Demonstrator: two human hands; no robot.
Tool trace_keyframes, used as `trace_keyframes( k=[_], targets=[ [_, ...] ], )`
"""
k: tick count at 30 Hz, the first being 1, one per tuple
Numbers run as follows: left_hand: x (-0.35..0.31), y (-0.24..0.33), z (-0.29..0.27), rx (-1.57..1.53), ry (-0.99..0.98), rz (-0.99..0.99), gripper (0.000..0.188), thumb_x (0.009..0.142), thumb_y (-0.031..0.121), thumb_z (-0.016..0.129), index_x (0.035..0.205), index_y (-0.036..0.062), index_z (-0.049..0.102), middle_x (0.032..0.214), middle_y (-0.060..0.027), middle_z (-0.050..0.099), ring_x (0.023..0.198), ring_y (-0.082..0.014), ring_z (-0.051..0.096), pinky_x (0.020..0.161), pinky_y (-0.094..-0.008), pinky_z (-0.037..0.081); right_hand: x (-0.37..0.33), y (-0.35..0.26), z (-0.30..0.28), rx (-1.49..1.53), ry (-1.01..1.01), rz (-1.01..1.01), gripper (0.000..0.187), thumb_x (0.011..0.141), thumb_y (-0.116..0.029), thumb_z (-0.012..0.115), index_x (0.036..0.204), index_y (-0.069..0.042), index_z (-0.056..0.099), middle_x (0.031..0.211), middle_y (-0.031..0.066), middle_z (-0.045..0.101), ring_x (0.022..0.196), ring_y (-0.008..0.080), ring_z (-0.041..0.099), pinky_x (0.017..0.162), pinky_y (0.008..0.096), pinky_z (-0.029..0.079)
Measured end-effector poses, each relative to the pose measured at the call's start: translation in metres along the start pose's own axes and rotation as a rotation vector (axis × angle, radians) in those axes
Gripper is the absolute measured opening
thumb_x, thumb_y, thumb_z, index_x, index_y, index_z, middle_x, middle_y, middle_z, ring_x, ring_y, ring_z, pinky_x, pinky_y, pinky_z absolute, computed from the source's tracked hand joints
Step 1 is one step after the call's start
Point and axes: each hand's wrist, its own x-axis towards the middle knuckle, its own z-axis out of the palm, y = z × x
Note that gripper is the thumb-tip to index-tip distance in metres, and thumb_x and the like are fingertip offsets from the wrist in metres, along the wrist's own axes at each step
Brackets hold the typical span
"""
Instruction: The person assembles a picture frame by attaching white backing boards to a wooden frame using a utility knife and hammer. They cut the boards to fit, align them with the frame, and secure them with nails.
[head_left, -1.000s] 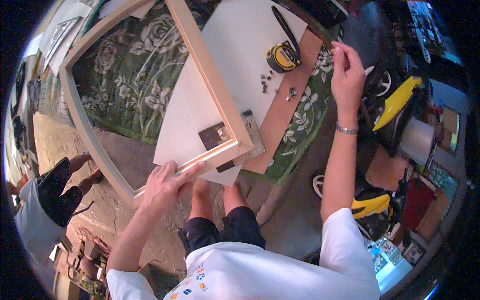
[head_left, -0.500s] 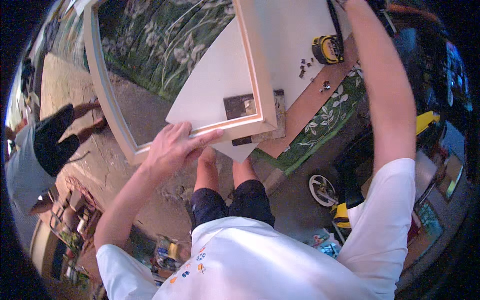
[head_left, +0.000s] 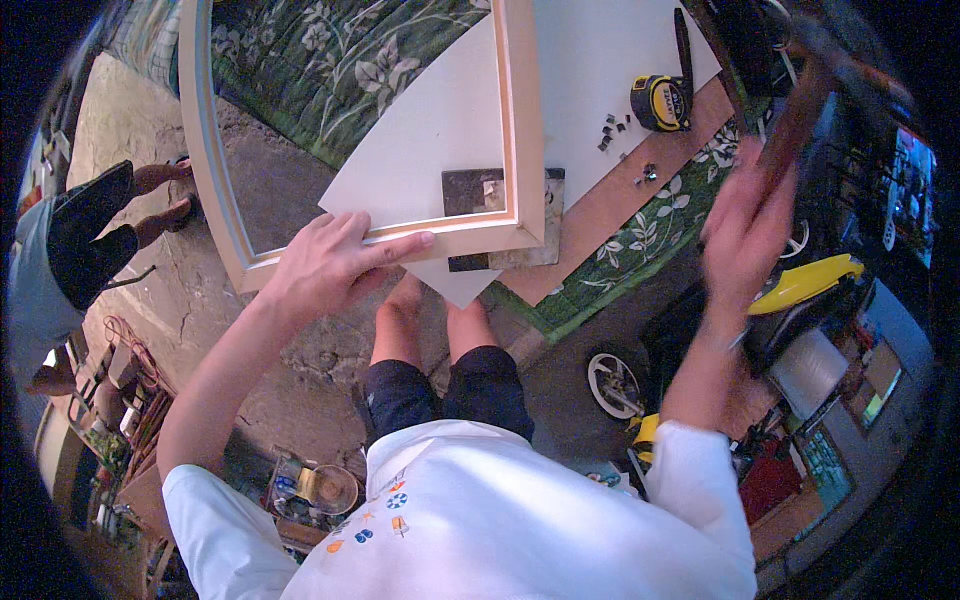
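A pale wooden picture frame [head_left: 528,130] with a tan inner band lies at the upper left, over a white sheet [head_left: 420,130]. My left hand [head_left: 325,258] is wrapped round its near rail, index finger stretched along the wood. Under the frame's near right corner sits a dark, worn metal plate [head_left: 550,225]. Out to the right, my right hand [head_left: 745,225] grips a hammer [head_left: 800,115] by its brown handle, raised and blurred by motion. The hammer's head is smeared near the upper right rim.
A yellow and black tape measure [head_left: 660,103] lies right of the frame, near small metal pieces [head_left: 612,132]. Beneath are a brown board [head_left: 690,125] and green floral cloth [head_left: 610,270]. A yellow and black wheeled vehicle [head_left: 805,285] stands right; another person [head_left: 75,235] is at left.
My right hand has come back from the top edge toward me and to the right, bringing the hammer into view. My left hand stays on the frame.
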Motion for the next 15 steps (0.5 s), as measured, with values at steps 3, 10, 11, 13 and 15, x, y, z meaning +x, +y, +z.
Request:
trace_keyframes(
  k=[3, 10, 11, 13, 15],
  targets=[
    [0.003, -0.003, -0.001, -0.011, 0.002, 0.03, 0.073, 0.08, 0.019, 0.072, 0.144, 0.0465, 0.05, 0.078, -0.0047, 0.046, 0.072, -0.0254, 0.055, 0.063, -0.0394, 0.048, -0.121, -0.066, -0.01, 0.012, -0.222, 0.404, 0.023, 0.102, -0.022, 0.057, 0.108, -0.001, 0.063, 0.086, 0.017, 0.072, 0.073, 0.0371, 0.07, 0.065, 0.0431, 0.054],
    [0.003, -0.004, 0.003, -0.055, -0.009, 0.043, 0.075, 0.08, 0.012, 0.071, 0.145, 0.0429, 0.05, 0.079, -0.0062, 0.047, 0.072, -0.0281, 0.055, 0.064, -0.0417, 0.048, -0.197, -0.104, 0.004, 0.051, -0.387, 0.51, 0.02, 0.1, -0.018, 0.061, 0.105, 0.001, 0.062, 0.083, 0.0178, 0.071, 0.067, 0.0358, 0.07, 0.056, 0.0428, 0.053],
    [0.003, -0.004, 0.002, -0.055, -0.008, 0.045, 0.077, 0.079, 0.009, 0.071, 0.145, 0.0415, 0.05, 0.079, -0.0069, 0.047, 0.071, -0.029, 0.055, 0.064, -0.0423, 0.048, -0.191, -0.104, 0.002, 0.024, -0.435, 0.502, 0.02, 0.1, -0.018, 0.061, 0.105, 0.002, 0.061, 0.083, 0.0179, 0.07, 0.066, 0.0354, 0.069, 0.056, 0.0425, 0.052],
    [0.002, -0.005, 0.002, -0.067, -0.008, 0.051, 0.078, 0.079, 0.01, 0.071, 0.147, 0.0412, 0.048, 0.079, -0.0073, 0.047, 0.071, -0.0297, 0.055, 0.064, -0.0426, 0.048, -0.183, -0.112, -0.004, 0.01, -0.253, 0.41, 0.024, 0.102, -0.023, 0.058, 0.102, 0.001, 0.06, 0.075, 0.0125, 0.065, 0.059, 0.0258, 0.063, 0.053, 0.0362, 0.047],
    [-0.001, -0.006, 0.003, -0.066, -0.012, 0.047, 0.078, 0.08, 0.01, 0.071, 0.147, 0.0408, 0.047, 0.079, -0.0077, 0.047, 0.071, -0.0303, 0.054, 0.063, -0.0428, 0.048, -0.182, -0.116, -0.012, -0.02, -0.123, 0.292, 0.03, 0.104, -0.028, 0.056, 0.098, 0.001, 0.059, 0.07, 0.0046, 0.059, 0.053, 0.0114, 0.053, 0.048, 0.0273, 0.039]
  ],
)
